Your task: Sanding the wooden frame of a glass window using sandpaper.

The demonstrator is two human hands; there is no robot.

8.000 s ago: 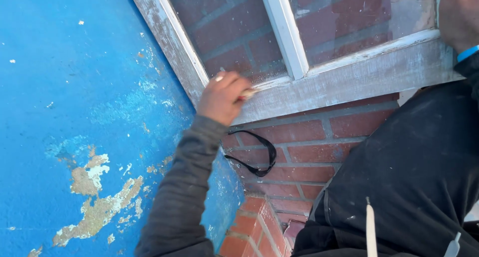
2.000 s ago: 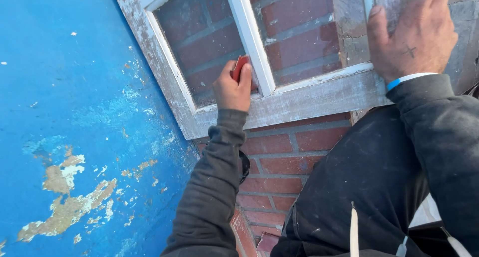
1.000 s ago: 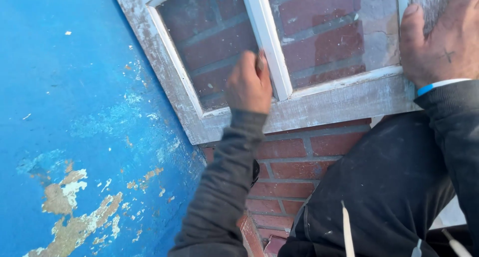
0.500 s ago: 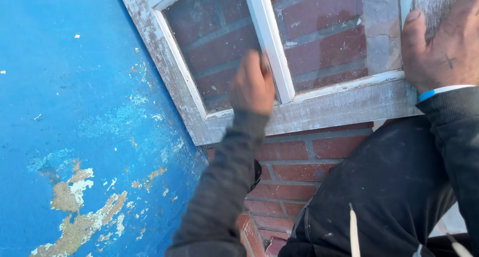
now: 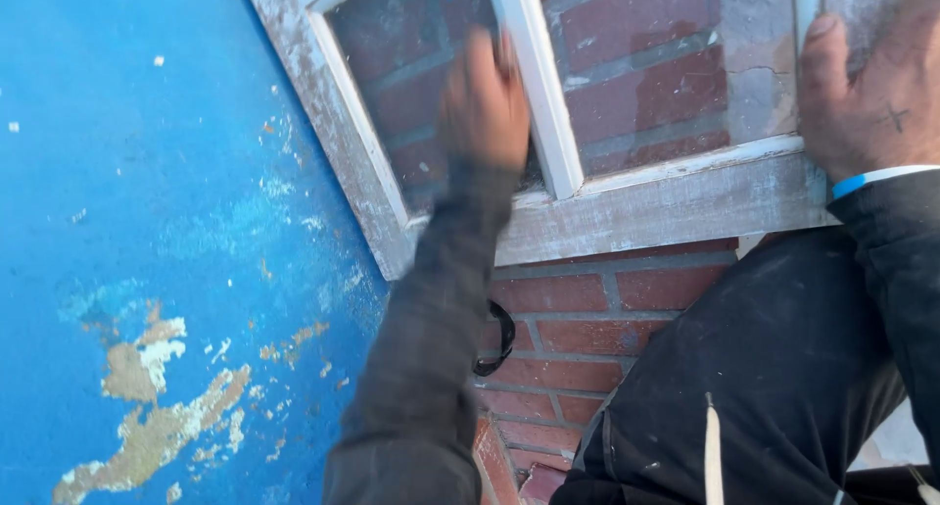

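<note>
My left hand (image 5: 487, 108) is blurred with motion and pressed against the white middle bar (image 5: 541, 94) of an old window frame (image 5: 666, 206), at the edge of the left glass pane (image 5: 392, 74). Its fingers are curled around a small tool that the hand hides now; a red part of it showed two seconds ago. My right hand (image 5: 871, 94), with a blue wristband, grips the frame's right side above the weathered grey bottom rail. Red brick shows through the glass.
A blue painted surface (image 5: 147, 221) with flaking patches fills the left. Red brickwork (image 5: 578, 338) lies below the frame. A black strap loop (image 5: 501, 338) hangs by my left sleeve. My black trousers (image 5: 764, 387) fill the lower right.
My left hand has moved from the bottom rail up along the white middle bar and is now sliding higher, blurred. My right hand stays on the frame's right side.
</note>
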